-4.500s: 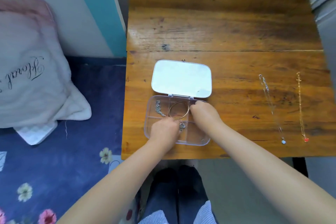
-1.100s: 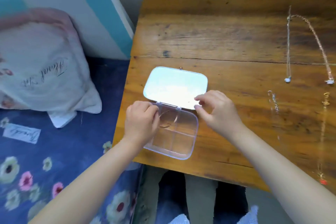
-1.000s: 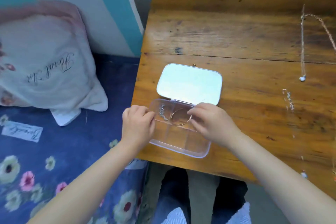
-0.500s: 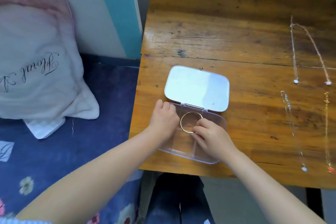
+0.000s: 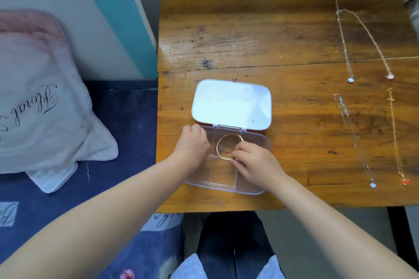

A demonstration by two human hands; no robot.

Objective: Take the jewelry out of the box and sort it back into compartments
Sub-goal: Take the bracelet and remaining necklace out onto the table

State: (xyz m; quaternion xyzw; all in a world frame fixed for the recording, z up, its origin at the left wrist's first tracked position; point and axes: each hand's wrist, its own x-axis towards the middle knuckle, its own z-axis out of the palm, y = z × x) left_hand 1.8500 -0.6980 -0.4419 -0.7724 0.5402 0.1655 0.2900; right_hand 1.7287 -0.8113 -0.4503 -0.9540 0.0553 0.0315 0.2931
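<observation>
Pinching the gold bangle in the box's far middle part, the right hand grips it — left hand curled at the left wall, grip unclear. Four necklaces lie out, right on the counter — sorting back remains.

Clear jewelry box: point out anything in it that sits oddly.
The thin gold bangle lies across a divider in the clear plastic compartment box, not inside one compartment. The right hand pinches its near edge; the left hand covers the box's left end.
</observation>
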